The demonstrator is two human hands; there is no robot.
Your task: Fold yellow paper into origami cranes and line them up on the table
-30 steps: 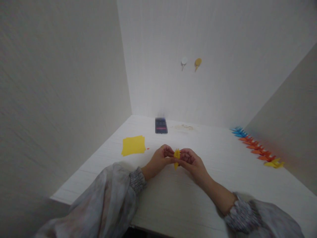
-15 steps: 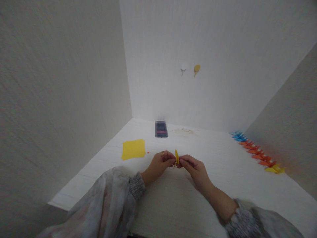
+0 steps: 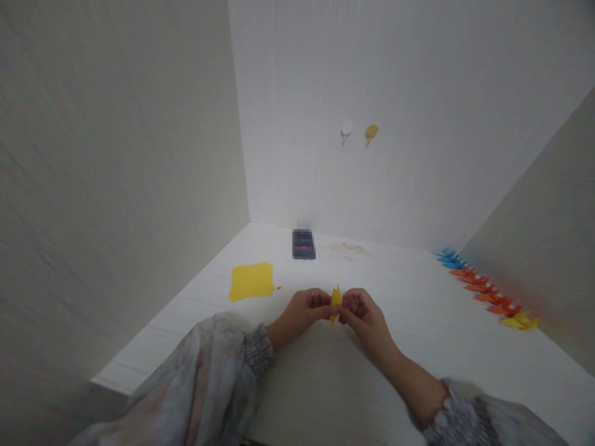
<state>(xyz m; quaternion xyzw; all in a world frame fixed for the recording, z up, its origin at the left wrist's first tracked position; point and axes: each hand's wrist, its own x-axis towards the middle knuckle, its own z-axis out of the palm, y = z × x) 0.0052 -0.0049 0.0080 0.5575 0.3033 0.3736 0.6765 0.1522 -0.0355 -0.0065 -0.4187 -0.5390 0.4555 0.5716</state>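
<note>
A small folded yellow paper piece (image 3: pixel 334 300) is pinched between both hands just above the white table (image 3: pixel 409 371), near its middle. My left hand (image 3: pixel 302 310) grips its left side with closed fingers; a ring shows on one finger. My right hand (image 3: pixel 361 313) grips its right side, fingers curled. Points of the paper stick up and down between the fingertips.
A stack of flat yellow paper sheets (image 3: pixel 251 280) lies to the left. A dark small box (image 3: pixel 304 243) stands near the back wall. A row of folded blue, orange and yellow paper figures (image 3: pixel 486 292) runs along the right wall. Two hooks (image 3: pixel 357 132) hang on the back wall.
Both hands have shifted slightly lower and right in view, working the yellow piece; it has turned from a thin edge-on sliver half a second ago to a wider pointed shape.
</note>
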